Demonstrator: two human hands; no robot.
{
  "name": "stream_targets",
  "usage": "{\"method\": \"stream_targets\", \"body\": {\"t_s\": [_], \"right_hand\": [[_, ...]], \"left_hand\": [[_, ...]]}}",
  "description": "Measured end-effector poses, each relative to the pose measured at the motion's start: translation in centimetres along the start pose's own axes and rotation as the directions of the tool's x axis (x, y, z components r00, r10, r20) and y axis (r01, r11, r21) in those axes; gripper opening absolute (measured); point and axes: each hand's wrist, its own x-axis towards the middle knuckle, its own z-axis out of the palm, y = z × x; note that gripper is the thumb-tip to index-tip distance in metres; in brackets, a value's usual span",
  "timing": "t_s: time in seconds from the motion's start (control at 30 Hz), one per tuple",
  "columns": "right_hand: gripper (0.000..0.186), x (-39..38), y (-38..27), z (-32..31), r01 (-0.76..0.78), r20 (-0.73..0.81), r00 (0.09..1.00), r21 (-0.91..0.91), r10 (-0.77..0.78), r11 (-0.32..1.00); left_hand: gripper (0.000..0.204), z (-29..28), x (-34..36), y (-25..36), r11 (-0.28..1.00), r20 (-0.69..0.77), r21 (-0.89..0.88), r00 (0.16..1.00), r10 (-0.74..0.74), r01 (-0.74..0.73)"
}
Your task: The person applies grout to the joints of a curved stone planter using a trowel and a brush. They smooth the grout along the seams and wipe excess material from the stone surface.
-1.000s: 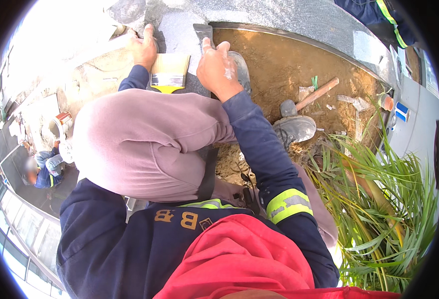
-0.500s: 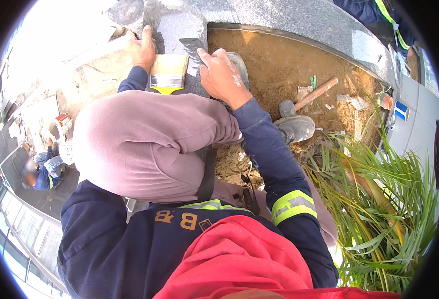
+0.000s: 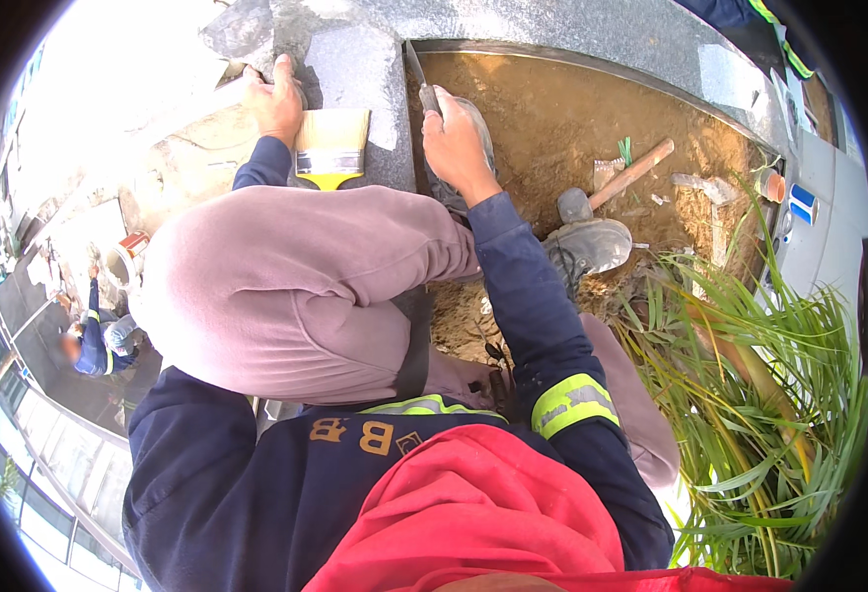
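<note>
My right hand (image 3: pixel 457 146) is closed around the grey handle of a putty knife (image 3: pixel 420 74). Its narrow-looking blade points away from me, along the right edge of a grey stone slab (image 3: pixel 355 64). At the slab's left side my left hand (image 3: pixel 274 107) rests with thumb and a finger stretched apart; its other fingers are hidden. Grey stone lies beside and beyond that hand. A wide paintbrush (image 3: pixel 331 146) with pale bristles and a yellow handle lies on the slab between my hands, close to my bent knee.
A wooden-handled hammer (image 3: pixel 621 183) lies on the brown soil (image 3: pixel 572 109) by my shoe (image 3: pixel 592 247). Green palm fronds (image 3: pixel 759 395) fill the lower right. A curved stone kerb (image 3: pixel 552 35) borders the soil. Another person (image 3: pixel 104 340) crouches at far left near a bucket (image 3: pixel 123 261).
My right hand has moved slightly right and turned the putty knife, so its blade shows edge-on by the slab's corner instead of flat over the slab. My left hand has barely shifted.
</note>
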Motion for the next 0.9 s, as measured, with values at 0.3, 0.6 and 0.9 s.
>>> {"method": "stream_targets", "body": {"t_s": [0.3,0.6,0.9], "right_hand": [[0.046,-0.4,0.0,-3.1,0.053,0.005,0.999,-0.229,-0.054,0.972],[0.045,0.0,-0.8,-0.5,0.096,0.016,0.995,-0.19,-0.094,0.977],[0.044,1.0,-1.3,0.0,0.048,0.023,0.999,-0.183,-0.044,0.982]], "left_hand": [[0.07,-0.5,-0.5,1.3,0.998,0.021,-0.037,0.999,-0.042,0.043],[0.059,-0.5,-0.5,1.4,1.0,-0.028,0.005,1.0,-0.002,0.002],[0.06,-1.8,0.0,0.3,0.989,-0.003,0.139,0.998,0.059,-0.058]]}}
